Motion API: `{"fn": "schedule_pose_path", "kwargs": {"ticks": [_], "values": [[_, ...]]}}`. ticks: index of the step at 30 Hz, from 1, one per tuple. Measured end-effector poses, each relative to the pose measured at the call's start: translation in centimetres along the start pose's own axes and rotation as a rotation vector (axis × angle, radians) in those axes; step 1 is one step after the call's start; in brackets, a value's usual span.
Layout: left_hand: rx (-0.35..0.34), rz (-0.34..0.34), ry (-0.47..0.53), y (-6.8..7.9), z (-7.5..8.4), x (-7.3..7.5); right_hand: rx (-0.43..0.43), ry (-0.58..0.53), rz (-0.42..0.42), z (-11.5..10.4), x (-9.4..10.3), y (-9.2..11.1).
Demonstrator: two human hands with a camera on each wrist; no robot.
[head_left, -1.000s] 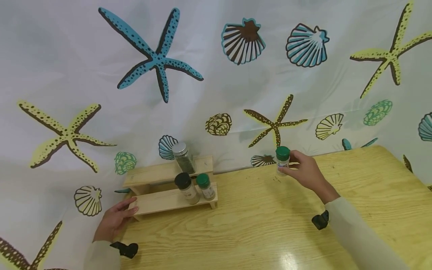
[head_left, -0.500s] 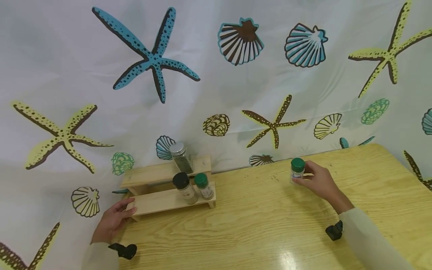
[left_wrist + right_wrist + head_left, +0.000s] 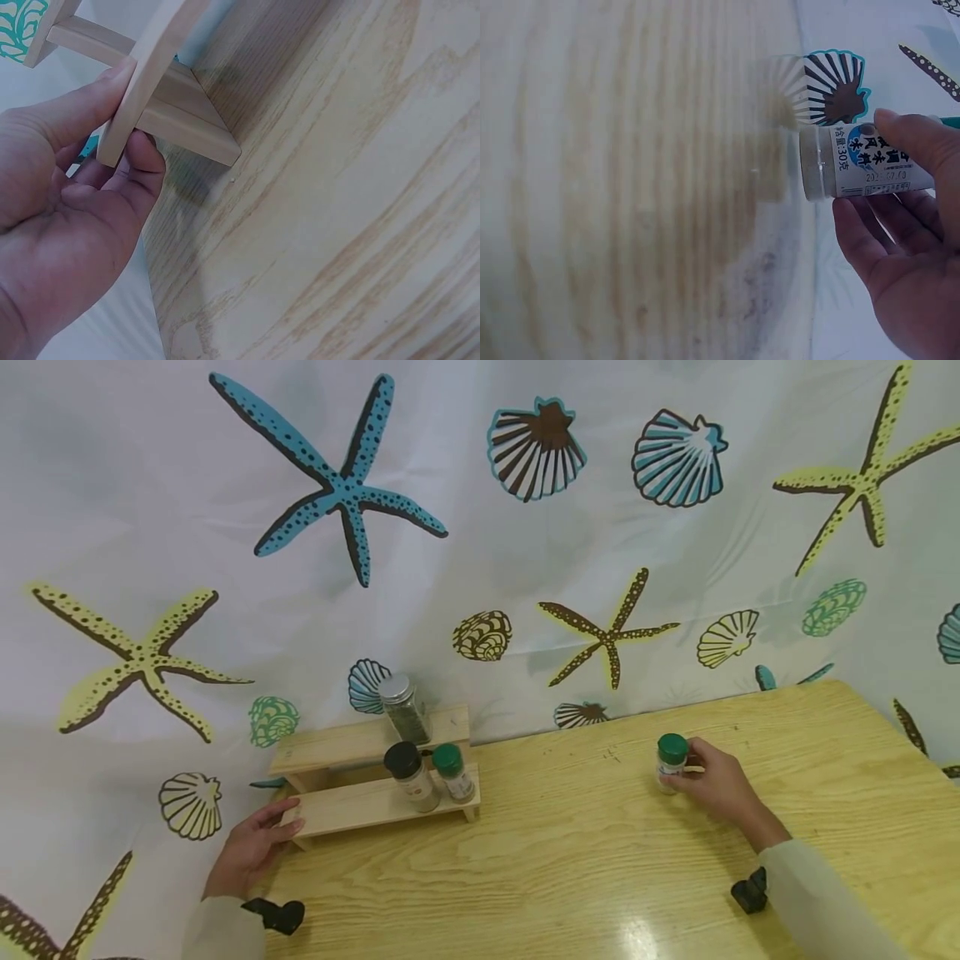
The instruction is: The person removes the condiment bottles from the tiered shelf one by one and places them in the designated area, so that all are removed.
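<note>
My right hand (image 3: 718,787) grips a small spice jar (image 3: 670,770) with a green lid and a printed white label, thumb on one side and fingers on the other. In the right wrist view the base of this jar (image 3: 817,163) is close to the table surface. At the left, my left hand (image 3: 253,850) pinches the end of the lower board of a two-step wooden spice rack (image 3: 341,810), its thumb on top and fingers curled beneath. On that lower step stand a black-lidded jar (image 3: 414,781) and a green-lidded jar (image 3: 455,777). A silver-lidded jar (image 3: 407,710) of dark green flakes stands on the upper step.
The wooden table (image 3: 555,835) stretches right from the rack. Behind it hangs a pale cloth (image 3: 525,552) printed with starfish and shells, reaching the table's back edge. Each wrist carries a black camera mount, such as the one at the right wrist (image 3: 750,891).
My right hand has carried the green-lidded spice jar to the right and nearer to me, away from the cloth. The left hand stays at the rack's end.
</note>
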State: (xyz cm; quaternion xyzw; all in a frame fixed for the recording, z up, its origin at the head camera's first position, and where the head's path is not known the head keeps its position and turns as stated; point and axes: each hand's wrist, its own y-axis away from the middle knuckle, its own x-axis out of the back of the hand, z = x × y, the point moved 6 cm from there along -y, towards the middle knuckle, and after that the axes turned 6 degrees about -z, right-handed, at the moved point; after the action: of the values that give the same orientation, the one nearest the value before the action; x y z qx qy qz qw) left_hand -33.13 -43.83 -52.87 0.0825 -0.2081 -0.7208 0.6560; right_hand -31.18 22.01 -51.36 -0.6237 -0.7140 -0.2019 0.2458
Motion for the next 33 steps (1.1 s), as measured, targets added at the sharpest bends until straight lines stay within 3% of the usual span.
{"fn": "schedule_pose_path", "kwargs": {"ticks": [7,12,23,33], "values": [[-0.023,0.011,0.004,-0.1,0.2,-0.1,-0.020,-0.015,0.008,0.9,-0.3,0.2],[-0.038,-0.031,0.026,0.1,0.4,-0.3,-0.036,-0.008,0.003,0.7,-0.2,0.1],[-0.014,-0.043,-0.001,0.1,0.6,-0.5,-0.066,-0.009,-0.075,0.2,-0.1,-0.4],[0.041,-0.043,-0.020,0.2,0.2,-0.5,0.001,-0.013,-0.091,-1.8,1.9,-1.5]]}}
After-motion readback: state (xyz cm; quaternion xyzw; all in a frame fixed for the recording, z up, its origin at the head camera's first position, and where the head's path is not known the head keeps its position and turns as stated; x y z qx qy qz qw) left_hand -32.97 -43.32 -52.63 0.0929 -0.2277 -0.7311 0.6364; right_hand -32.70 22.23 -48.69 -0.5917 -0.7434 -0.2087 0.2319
